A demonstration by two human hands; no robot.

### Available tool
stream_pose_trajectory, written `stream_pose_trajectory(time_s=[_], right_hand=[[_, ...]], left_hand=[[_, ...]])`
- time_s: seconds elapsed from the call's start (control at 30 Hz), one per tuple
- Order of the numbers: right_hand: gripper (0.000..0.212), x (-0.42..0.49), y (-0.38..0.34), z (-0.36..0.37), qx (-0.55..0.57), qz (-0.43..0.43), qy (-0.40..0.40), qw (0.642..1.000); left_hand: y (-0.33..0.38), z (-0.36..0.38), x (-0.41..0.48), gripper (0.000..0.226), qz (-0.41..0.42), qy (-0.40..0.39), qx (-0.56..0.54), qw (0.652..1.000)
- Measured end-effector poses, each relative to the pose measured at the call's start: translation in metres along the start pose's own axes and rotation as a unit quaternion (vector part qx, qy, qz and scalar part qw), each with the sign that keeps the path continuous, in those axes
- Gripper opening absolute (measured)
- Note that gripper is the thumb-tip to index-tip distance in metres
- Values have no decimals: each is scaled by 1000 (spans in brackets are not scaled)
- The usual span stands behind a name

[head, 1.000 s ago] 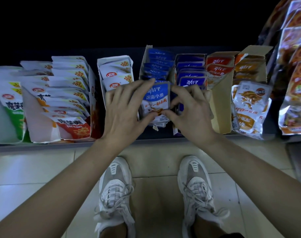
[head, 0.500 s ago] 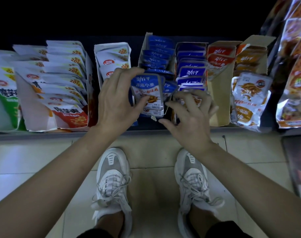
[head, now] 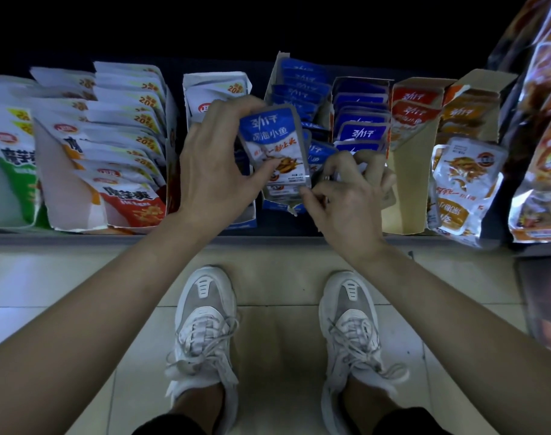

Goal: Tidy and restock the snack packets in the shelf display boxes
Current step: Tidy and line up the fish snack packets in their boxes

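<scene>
My left hand [head: 214, 161] grips a small stack of blue-and-white fish snack packets [head: 275, 146], fingers over the top edge and thumb on the front, held upright in front of the left blue display box [head: 278, 65]. My right hand [head: 349, 189] has curled fingers reaching into the front of the second blue box [head: 360, 84], pinching packets there that its fingers mostly hide. More blue packets [head: 360, 133] stand in rows behind both hands.
White packets fill boxes at the left [head: 123, 120] and behind my left hand [head: 217, 89]. Red [head: 415, 111] and orange [head: 468, 111] packet boxes stand to the right, with a loose white-orange packet [head: 462, 180] in front. Large bags [head: 544, 136] hang far right. My shoes are on the tiled floor [head: 277, 340].
My left hand has taken the front blue packets alone and lifted them up and left. My right hand let go of them and dropped to the box on the right.
</scene>
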State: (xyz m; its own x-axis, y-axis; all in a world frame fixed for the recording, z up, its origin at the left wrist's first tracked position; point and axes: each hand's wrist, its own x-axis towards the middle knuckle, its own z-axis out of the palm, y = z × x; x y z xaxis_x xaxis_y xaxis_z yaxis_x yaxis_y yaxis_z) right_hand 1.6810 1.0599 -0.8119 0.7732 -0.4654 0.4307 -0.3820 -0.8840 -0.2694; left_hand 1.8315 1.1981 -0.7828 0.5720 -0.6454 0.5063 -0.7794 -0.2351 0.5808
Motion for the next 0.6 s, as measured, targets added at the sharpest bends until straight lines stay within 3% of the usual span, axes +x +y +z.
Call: stream_pose_trajectory(time_s=[0.3,0.47,0.6], right_hand=[[22,-4,8,-6,33,-20,19,999],[12,-2,7,-9,-12,-55,-29,998],[9,-3,12,-13,17,-61,-41,997]], left_hand=[[-2,3,-5,61,44,-44,99,993],[1,2,-7,48,49,-23,78,995],[-2,1,-6,37,63,-43,55,996]])
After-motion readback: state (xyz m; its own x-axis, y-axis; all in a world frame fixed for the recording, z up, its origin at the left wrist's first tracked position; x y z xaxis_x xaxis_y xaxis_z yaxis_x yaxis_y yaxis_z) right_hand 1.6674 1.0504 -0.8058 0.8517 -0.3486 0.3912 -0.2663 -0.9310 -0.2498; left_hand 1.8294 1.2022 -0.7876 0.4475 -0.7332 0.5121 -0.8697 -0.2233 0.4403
